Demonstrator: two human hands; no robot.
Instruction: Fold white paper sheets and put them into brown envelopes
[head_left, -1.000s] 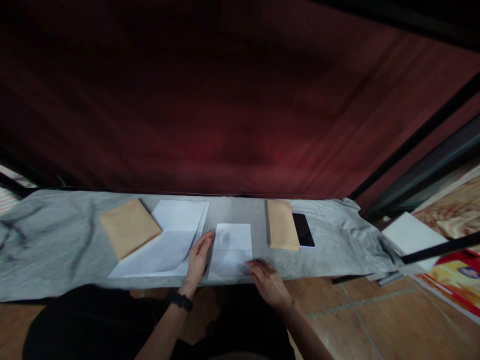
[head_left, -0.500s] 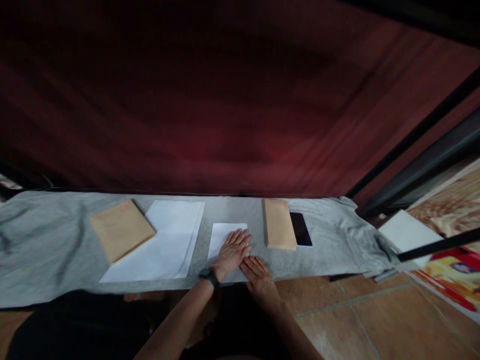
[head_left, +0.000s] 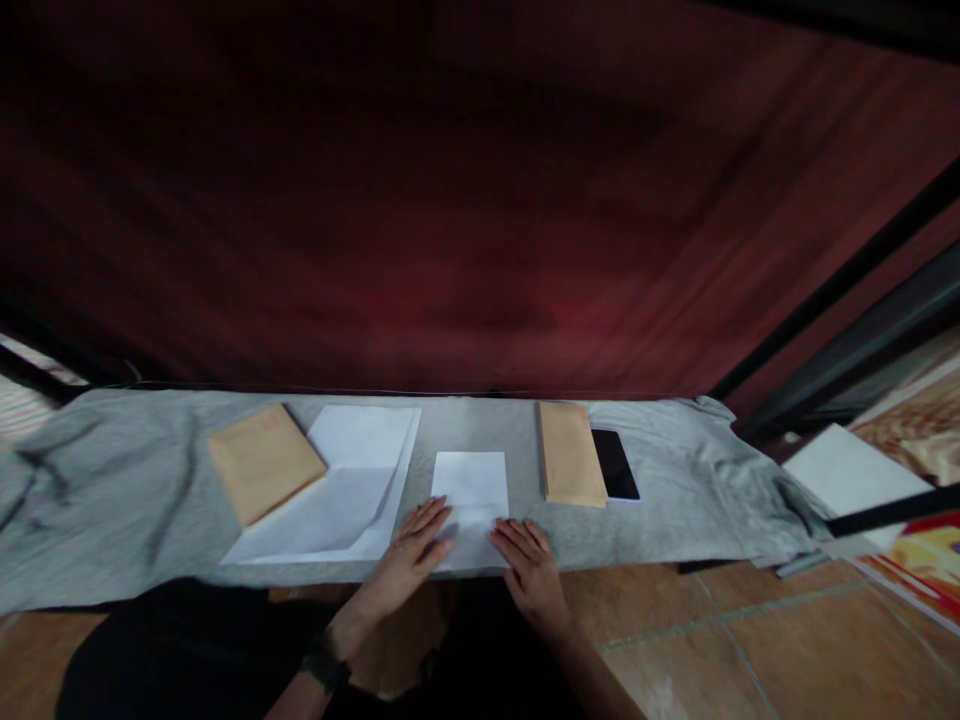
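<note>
Nearest the onlooker, at the bottom edge: the person's dark-clothed lap, mostly lost in shadow, with both forearms cut off by the frame. The left wrist carries a dark band (head_left: 324,662), too dim to tell a watch from a strap.

Just beyond: the left hand (head_left: 409,555) and right hand (head_left: 529,560) lie flat, palms down, fingers stretched and gripping nothing. They are a little apart from each other, and each rests on a near corner of the folded white sheet (head_left: 471,485). The sheet's near edge is partly covered by the fingers.

Middle ground: the sheet lies at the centre of a grey cloth (head_left: 112,500), which hides whatever carries it.
- Left of the sheet is an open white paper (head_left: 352,470), creased across its middle, with the left brown envelope (head_left: 262,462) overlapping its corner.
- Right of the sheet, the right brown envelope (head_left: 571,452) touches a dark phone (head_left: 615,463) whose screen is blank.
- Tiled floor (head_left: 750,650) shows at lower right.
- A white panel (head_left: 847,470) at the far right is crossed by a black bar, and the colourful print beside it is cut off and unreadable.

Farthest: a dark red curtain (head_left: 480,200) fills the upper half, its top fading to black.
</note>
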